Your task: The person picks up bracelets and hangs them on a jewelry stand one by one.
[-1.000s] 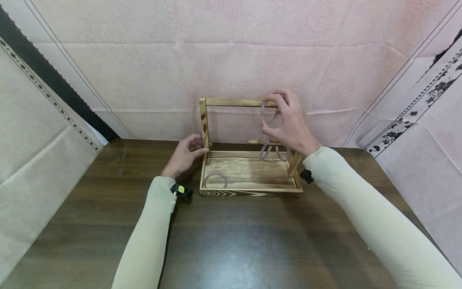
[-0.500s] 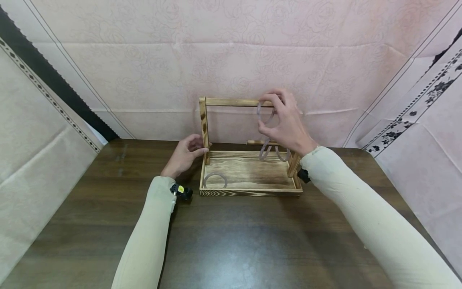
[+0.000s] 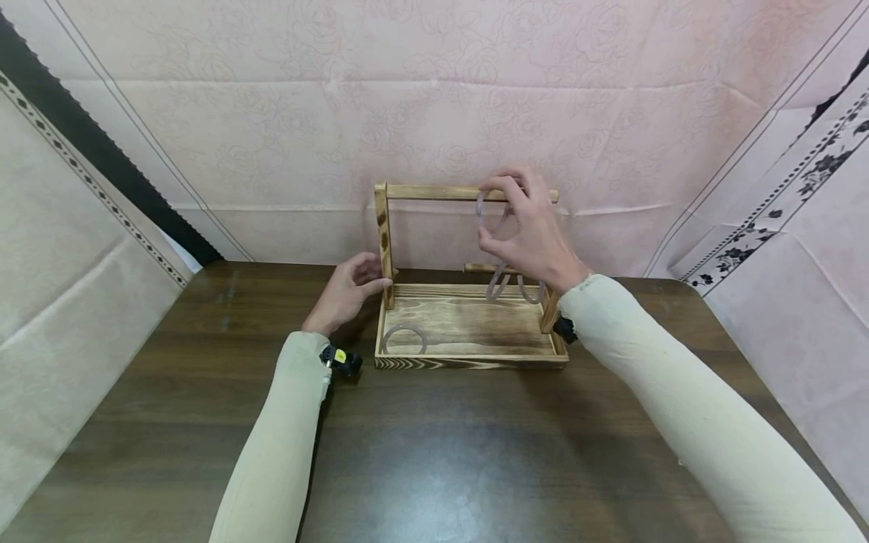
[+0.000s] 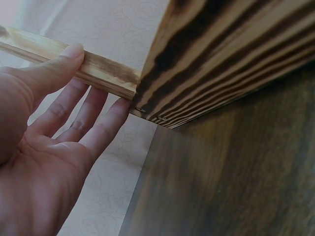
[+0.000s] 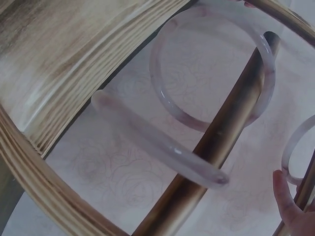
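The right hand (image 3: 532, 226) clamps its grip on a glossy pale-lilac round bangle (image 3: 480, 213) at the tan wooden upper bar (image 3: 434, 193), the left hand (image 3: 345, 297) pinches the dark-marked wooden upright (image 3: 385, 237), and a loosened hold could drop the bangle onto similar hanging bangles (image 5: 165, 146).

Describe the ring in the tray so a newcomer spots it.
On the dark table stands a wooden rack with a shallow tray. In the tray's near left corner sits a pale ring. It alone lies low in the tray; the other rings are higher up.
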A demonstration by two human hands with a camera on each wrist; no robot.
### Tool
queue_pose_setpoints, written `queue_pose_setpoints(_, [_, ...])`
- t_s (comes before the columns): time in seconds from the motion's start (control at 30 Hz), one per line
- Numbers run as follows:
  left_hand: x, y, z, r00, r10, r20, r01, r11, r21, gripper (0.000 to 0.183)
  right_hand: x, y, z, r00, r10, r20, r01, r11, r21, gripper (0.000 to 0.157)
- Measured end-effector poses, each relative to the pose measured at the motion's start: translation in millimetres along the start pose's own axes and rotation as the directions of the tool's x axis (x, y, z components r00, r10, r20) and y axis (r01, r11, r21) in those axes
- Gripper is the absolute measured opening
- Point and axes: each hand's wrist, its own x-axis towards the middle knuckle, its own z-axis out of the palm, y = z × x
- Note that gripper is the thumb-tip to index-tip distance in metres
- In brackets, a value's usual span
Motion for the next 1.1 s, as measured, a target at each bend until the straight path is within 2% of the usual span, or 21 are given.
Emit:
queue_pose_setpoints(0.37, [0.8,-1.9,0.5,1.0,0.01,-0.006,-0.01,1.0,0.005,0.035,2.3,-6.5,3.5,0.999,0.025,0.02,-0.025,1.0,0.003,0.051])
queue_pose_setpoints(1.1, [0.5,-1.3,0.3,1.0,0.007,-0.002,-0.007,1.0,-0.003,0.036,7.8,-11.5,11.4,1.0,-0.028,0.012,0.028,1.0,0.013,0.051])
